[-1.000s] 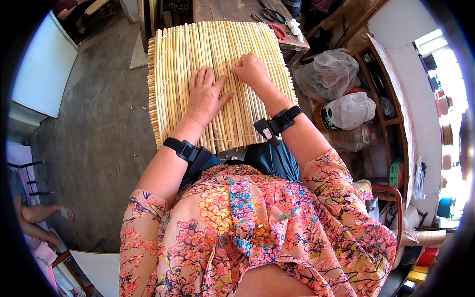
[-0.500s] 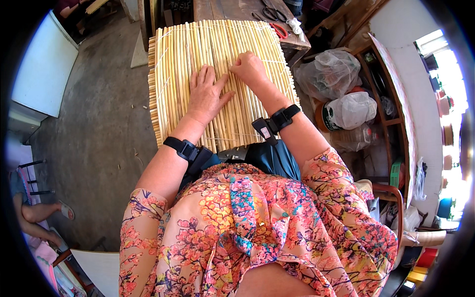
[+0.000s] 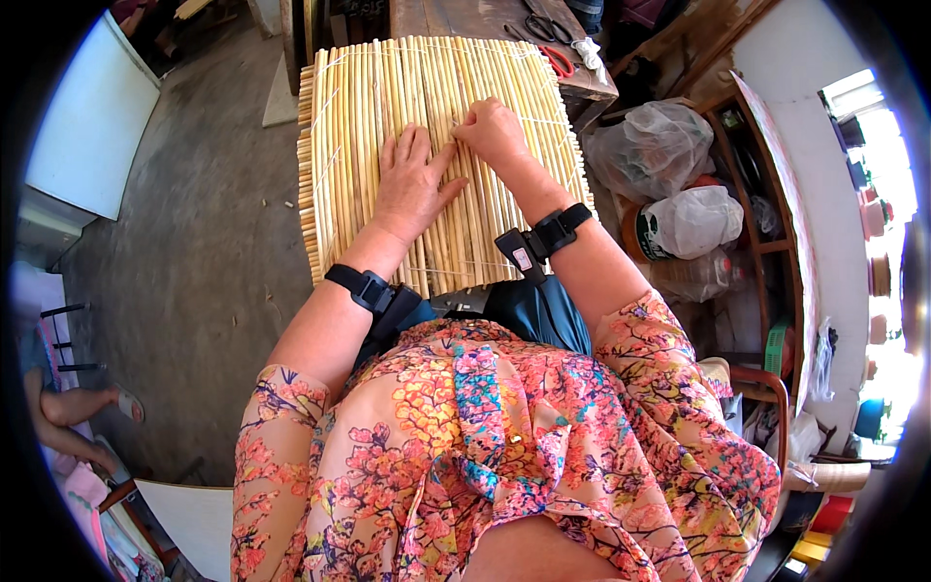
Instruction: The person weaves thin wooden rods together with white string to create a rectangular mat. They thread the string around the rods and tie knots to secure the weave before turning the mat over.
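A mat of pale straight sticks [image 3: 345, 213], tied with white thread near its edges, spans from my lap to the wooden bench. My left hand [image 3: 414, 184] lies open on the mat, left of the middle, fingers spread and pointing forward. My right hand [image 3: 493, 136] is just right of it and a little farther forward, fingers curled in a pinch at the mat's surface. Whatever sits between those fingertips is too small to make out.
The worn wooden bench [image 3: 441, 21] holds black scissors [image 3: 548, 29], red-handled scissors [image 3: 557, 61] and white cloth [image 3: 592, 58]. On my right are bagged items [image 3: 655, 145], a jug [image 3: 645, 235] and a wooden shelf [image 3: 771, 242]. Another person's leg [image 3: 68, 407] shows at far left.
My right hand has crept very slightly forward, still pinched. My left hand stays spread on the mat. The whole view has shifted slightly.
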`<state>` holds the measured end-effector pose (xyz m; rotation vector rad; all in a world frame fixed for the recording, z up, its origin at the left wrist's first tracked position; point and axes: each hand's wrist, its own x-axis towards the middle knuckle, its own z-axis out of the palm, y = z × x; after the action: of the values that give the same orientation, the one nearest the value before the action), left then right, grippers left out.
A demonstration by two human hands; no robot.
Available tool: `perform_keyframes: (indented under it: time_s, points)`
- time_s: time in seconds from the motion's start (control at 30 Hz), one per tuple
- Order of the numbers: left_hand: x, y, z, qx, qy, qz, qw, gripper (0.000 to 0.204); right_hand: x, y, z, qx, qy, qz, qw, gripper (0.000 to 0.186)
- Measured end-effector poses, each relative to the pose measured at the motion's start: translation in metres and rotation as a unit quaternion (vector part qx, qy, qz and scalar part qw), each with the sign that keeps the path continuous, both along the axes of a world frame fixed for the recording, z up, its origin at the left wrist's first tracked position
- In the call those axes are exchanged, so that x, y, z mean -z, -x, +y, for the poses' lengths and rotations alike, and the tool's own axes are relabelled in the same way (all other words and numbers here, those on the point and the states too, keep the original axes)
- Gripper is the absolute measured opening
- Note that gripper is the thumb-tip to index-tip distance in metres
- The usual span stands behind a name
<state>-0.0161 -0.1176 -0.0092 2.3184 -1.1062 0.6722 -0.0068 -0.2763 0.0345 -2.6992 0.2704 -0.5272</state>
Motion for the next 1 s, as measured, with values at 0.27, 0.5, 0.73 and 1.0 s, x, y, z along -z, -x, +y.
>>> perform_keyframes:
  time_s: [0.27,0.5,0.73,1.0]
  points:
    - [0.001,-0.006,0.010,0.038,0.076,0.046,0.995,0.049,0.002,-0.011,0.004,0.021,0.023,0.029,0.999,0.026]
    - [-0.017,-0.026,0.084,-0.012,0.155,0.049,0.987,0.037,0.010,-0.005,-0.005,0.007,-0.012,0.045,0.999,0.028]
    - [0.008,-0.063,0.144,-0.098,0.391,0.450,0.797,0.039,0.015,-0.008,-0.008,-0.004,-0.050,0.031,0.998,0.023]
    - [0.023,-0.083,0.128,0.022,0.486,0.599,0.637,0.038,0.015,-0.004,-0.011,-0.019,-0.053,0.039,0.998,0.025]
